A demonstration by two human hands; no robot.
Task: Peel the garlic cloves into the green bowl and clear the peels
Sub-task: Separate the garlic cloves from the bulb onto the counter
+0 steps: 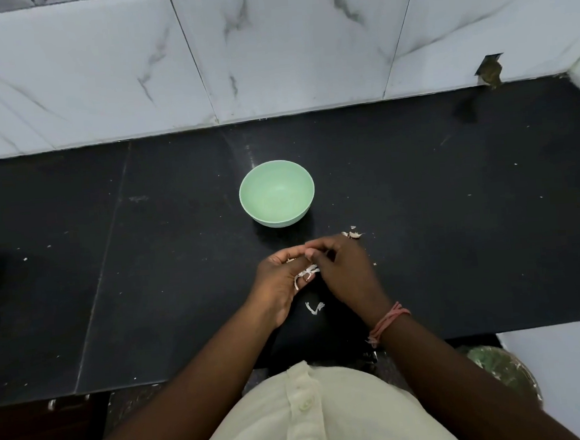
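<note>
both hands, left hand (278,275) and right hand (341,267), pinch a garlic clove (306,273) together, near the green bowl (276,193) on the worktop (147,264).

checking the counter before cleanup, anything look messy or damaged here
Yes. Loose garlic peels lie on the black counter below the hands, with more scraps near the green bowl. The wall tile has a broken notch at its bottom edge, far right.
</note>
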